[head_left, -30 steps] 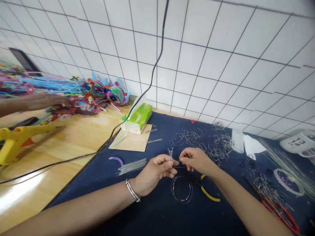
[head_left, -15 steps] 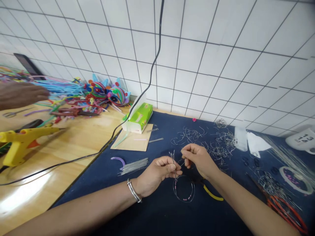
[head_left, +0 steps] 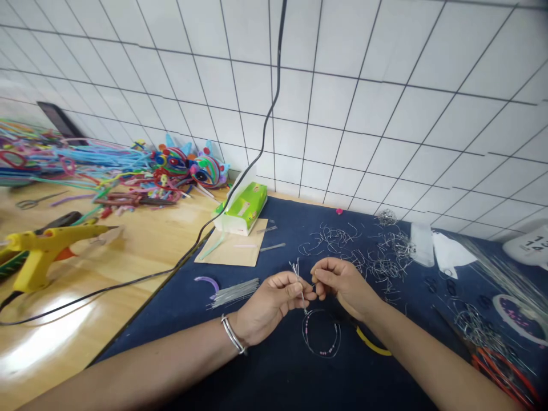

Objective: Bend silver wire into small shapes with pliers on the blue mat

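My left hand (head_left: 287, 297) pinches a small bunch of thin silver wires (head_left: 298, 273) that fan out above its fingertips. Below these fingers hangs a wire ring (head_left: 340, 337) with several pink beads (head_left: 327, 351) along its lower edge and left side. My right hand (head_left: 342, 285) is closed in a pinch just beside the left fingertips; a fine wire seems to run between the two, but what the right fingers grip is too small to make out. Under my right forearm a yellow-handled tool (head_left: 371, 344) lies partly hidden.
Scattered wire bits (head_left: 381, 257) lie beyond my right hand, and orange-handled scissors (head_left: 505, 371) at the lower right. Straight wires (head_left: 235, 292) lie left of my left hand. A green tissue pack (head_left: 246, 208), a black cable (head_left: 188, 257) and a yellow glue gun (head_left: 47, 248) are further left.
My right hand has moved left and closer to my left fingertips. Another person's hand at the far left has gone out of view. The camera has shifted slightly.
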{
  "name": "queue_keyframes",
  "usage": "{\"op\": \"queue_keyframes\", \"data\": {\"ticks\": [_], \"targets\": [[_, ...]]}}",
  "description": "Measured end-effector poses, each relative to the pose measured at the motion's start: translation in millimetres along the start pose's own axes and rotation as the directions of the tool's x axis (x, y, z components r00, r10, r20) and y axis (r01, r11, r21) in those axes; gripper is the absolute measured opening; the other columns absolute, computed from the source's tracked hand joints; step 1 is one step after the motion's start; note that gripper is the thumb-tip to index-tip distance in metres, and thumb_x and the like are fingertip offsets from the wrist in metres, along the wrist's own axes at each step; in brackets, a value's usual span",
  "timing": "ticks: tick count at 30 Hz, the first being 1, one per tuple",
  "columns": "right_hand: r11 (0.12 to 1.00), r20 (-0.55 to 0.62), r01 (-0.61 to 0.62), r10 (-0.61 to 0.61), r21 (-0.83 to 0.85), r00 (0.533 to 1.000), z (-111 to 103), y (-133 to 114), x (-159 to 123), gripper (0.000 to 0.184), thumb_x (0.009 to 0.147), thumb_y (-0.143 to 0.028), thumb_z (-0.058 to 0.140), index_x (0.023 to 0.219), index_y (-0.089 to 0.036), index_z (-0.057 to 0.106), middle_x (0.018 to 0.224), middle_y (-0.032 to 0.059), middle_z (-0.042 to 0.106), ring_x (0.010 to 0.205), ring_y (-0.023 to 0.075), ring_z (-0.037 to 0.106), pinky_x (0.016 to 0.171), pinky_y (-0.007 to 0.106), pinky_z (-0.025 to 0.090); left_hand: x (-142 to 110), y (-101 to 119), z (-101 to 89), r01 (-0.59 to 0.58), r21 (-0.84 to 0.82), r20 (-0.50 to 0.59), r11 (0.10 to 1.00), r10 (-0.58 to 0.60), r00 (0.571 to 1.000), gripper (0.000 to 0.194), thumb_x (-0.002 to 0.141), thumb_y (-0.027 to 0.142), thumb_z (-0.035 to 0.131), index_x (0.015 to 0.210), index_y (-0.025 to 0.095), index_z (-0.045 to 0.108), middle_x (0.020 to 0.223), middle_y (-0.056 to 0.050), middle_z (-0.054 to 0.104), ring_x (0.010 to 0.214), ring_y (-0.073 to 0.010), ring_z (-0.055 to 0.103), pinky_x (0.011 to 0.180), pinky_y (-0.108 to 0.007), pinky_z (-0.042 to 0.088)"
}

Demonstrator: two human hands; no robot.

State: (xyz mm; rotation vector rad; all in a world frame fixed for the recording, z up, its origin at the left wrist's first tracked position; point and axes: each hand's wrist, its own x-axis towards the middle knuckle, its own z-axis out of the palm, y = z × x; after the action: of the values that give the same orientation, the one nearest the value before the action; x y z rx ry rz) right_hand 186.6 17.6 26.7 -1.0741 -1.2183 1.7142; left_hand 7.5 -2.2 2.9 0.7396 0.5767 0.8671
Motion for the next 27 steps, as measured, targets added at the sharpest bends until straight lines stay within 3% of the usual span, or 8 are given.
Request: {"op": "queue_keyframes", "data": {"ticks": [5,10,15,19,24,27], "targets": [[0.999,-0.017,0.016,-0.015,0.039,1.0,-0.5,4.6,1.0,0.023,0.073,-0.034,0.062,0.088,-0.017,0.06,0.066,0.0007,0.061,0.059,0.0095,0.057,0.058,0.024,0.047,1.0,1.1,-0.5,0.004,0.0,-0.008,1.0,-0.004,1.0,0.012,0.08,0.023,0.058,0.083,0.011,0.058,0.088,-0.009,0.064,0.086,-0.0167,0.059,0.08,-0.03,0.043],[0.982,-0.109,0.026,-0.047,-0.187,0.993,-1.4,7.4,2.7,0.025,0.075,-0.04,0.059,0.084,-0.017,0.062,0.062,0.0005,0.06,0.055,0.0109,0.057,0.055,0.026,0.048,1.7,2.6,-0.9,-0.005,-0.012,-0.023,1.0,0.005,1.0,0.011,0.078,0.023,0.061,0.079,0.012,0.058,0.086,-0.007,0.063,0.085,-0.0161,0.06,0.077,-0.028,0.044],[0.961,-0.124,0.074,-0.11,-0.266,0.986,-0.9,5.3,1.6,0.027,0.077,-0.042,0.054,0.089,-0.019,0.062,0.068,0.0001,0.059,0.055,0.0107,0.057,0.053,0.026,0.049,2.0,1.8,-2.4,0.034,-0.01,-0.015,0.999,-0.034,0.999,0.013,0.076,0.024,0.063,0.078,0.012,0.058,0.085,-0.005,0.062,0.082,-0.0164,0.061,0.071,-0.027,0.046],[0.892,-0.135,0.112,-0.188,-0.438,0.973,0.2,-0.6,-2.2,0.025,0.079,-0.038,0.053,0.097,-0.022,0.06,0.065,-0.0015,0.059,0.052,0.01,0.056,0.054,0.025,0.048,2.7,0.9,-4.4,0.07,-0.018,-0.022,0.997,-0.07,0.997,0.014,0.075,0.024,0.063,0.081,0.013,0.057,0.092,-0.006,0.061,0.081,-0.0171,0.062,0.068,-0.027,0.048],[0.802,-0.175,0.174,-0.326,-0.572,0.929,-1.1,-9.3,-6.0,0.023,0.078,-0.035,0.055,0.098,-0.024,0.06,0.075,-0.0001,0.062,0.052,0.0093,0.055,0.053,0.024,0.047,3.5,1.6,-3.6,0.082,-0.012,-0.035,0.997,-0.082,0.996,0.016,0.076,0.025,0.063,0.082,0.013,0.055,0.098,-0.008,0.062,0.093,-0.0231,0.06,0.069,-0.029,0.049],[0.786,-0.179,0.162,-0.328,-0.597,0.928,-0.3,-11.3,-7.4,0.021,0.077,-0.035,0.056,0.094,-0.024,0.061,0.072,-0.0005,0.061,0.052,0.0094,0.055,0.052,0.024,0.046,3.5,2.1,-2.7,0.088,0.002,-0.032,0.996,-0.088,0.996,0.017,0.075,0.026,0.063,0.08,0.013,0.054,0.096,-0.009,0.063,0.096,-0.0245,0.059,0.069,-0.03,0.05]]}}
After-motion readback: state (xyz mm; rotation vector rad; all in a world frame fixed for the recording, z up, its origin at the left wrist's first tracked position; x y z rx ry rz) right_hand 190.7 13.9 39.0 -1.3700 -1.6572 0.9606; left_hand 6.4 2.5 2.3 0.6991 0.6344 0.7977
